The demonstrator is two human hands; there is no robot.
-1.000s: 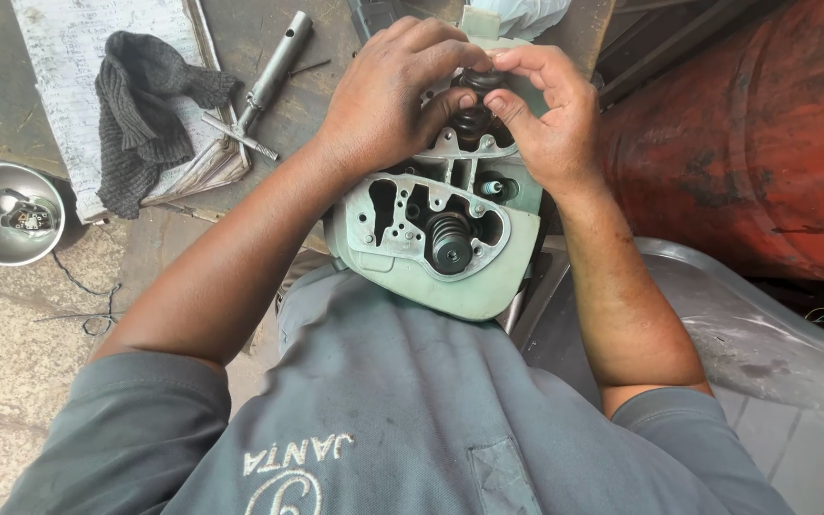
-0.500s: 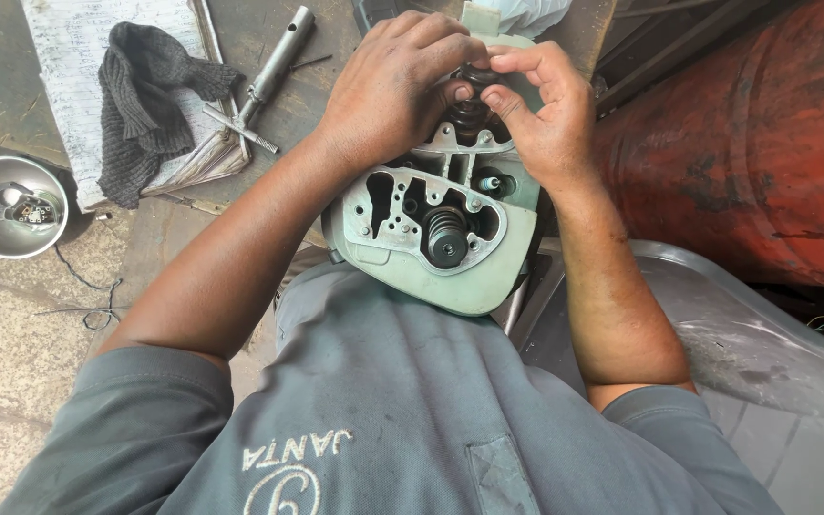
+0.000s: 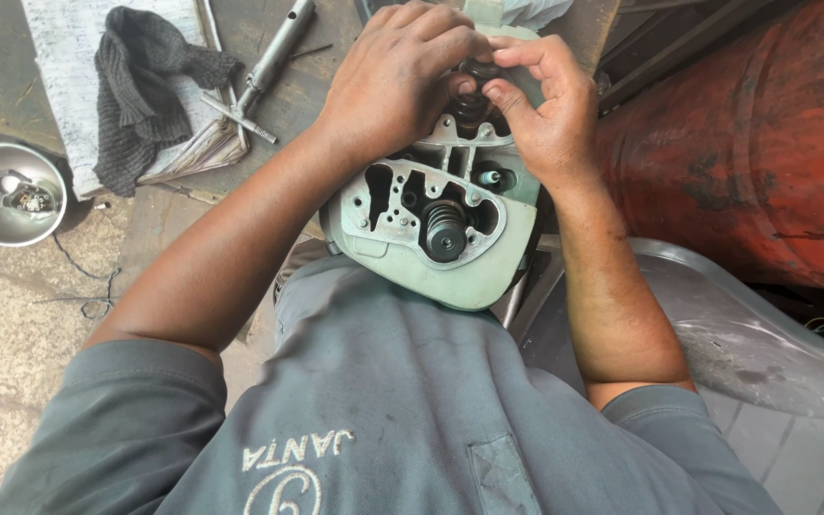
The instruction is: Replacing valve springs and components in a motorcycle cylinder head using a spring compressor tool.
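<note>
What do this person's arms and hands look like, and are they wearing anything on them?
Both the left hand and the right hand are bare: no gloves, rings or watch show. The forearms are uncovered and smudged with dark grime. Short grey shirt sleeves end above the elbows.

left hand [image 3: 398,81]: fingers curled down, knuckles up | right hand [image 3: 545,105]: thumb and forefinger pinched | fingertips meet | both forearms angled inward, elbows bent
</note>
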